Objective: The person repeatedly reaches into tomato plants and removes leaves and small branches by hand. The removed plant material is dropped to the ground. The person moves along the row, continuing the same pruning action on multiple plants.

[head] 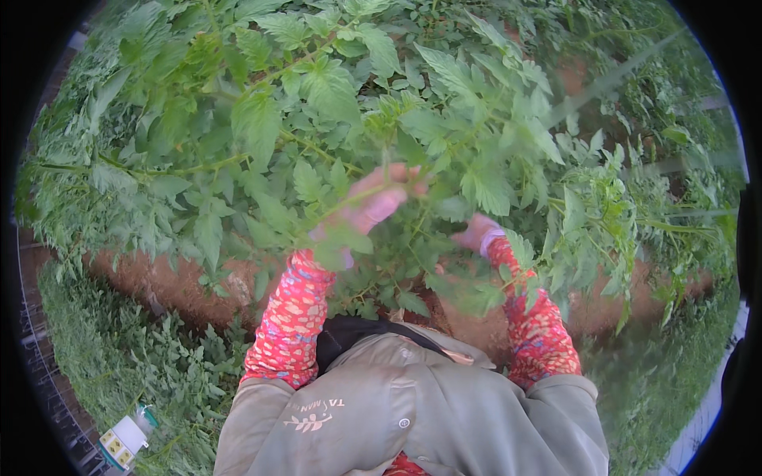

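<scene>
My left hand (381, 199), blurred and in what looks like a thin pale purple glove, is curled at a tomato stem (390, 157) with a leafy tip above it. Another thin green stem crosses in front of the fingers, and leaves cover part of the wrist. My right hand (476, 232) is lower and to the right, among the tomato leaves (491, 184). Foliage and blur hide its fingertips, so whether it holds anything does not show. Both forearms wear red patterned sleeves (292, 318).
Dense tomato plants (327, 89) spread ahead and to both sides. Reddish-brown soil (178, 285) shows beneath them. Pale blurred lines (616, 77) slant across the upper right. A white and green container (122, 443) with yellow labels is at the lower left, beside more foliage.
</scene>
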`<state>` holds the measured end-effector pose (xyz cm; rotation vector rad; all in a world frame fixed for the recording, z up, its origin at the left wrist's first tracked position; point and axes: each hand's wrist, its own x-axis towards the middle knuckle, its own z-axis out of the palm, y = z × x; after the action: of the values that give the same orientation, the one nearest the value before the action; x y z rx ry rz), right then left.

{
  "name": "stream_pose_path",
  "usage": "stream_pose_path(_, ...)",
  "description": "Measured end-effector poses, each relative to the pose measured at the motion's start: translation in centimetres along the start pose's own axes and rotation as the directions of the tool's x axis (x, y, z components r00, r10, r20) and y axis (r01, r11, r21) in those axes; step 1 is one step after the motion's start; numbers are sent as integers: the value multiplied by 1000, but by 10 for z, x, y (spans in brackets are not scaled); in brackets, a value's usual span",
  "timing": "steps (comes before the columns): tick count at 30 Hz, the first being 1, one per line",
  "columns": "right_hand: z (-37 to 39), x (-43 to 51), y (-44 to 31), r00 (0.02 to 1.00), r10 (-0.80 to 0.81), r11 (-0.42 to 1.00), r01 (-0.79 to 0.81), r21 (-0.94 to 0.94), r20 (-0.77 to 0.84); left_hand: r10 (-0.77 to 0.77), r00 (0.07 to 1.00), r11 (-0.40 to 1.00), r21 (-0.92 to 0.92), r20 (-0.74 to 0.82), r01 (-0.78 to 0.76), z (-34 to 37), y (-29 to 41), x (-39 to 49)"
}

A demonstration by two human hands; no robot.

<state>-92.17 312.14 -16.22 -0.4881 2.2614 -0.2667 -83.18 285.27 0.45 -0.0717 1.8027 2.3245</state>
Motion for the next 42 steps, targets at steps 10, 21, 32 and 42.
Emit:
stream_pose_path(10,-176,-157,-88,830,-315,598,551,582,-461,148,965,963,-256,215,-91,-8,-42,41)
stream_pose_path(21,-270,-137,-47,938,-9,914,148,377,-346,-39,949,895,433,312,-105,56,-38,34)
stream_pose_path(32,-291,-216,-231,995,73,976,-85,200,67,242,970,959,-147,-16,-241,82,-61,79)
stream_pose_path(42,-267,-224,-262,999,21,990,-25,-140,-33,601,786,794,220,-145,-567,72,-56,101)
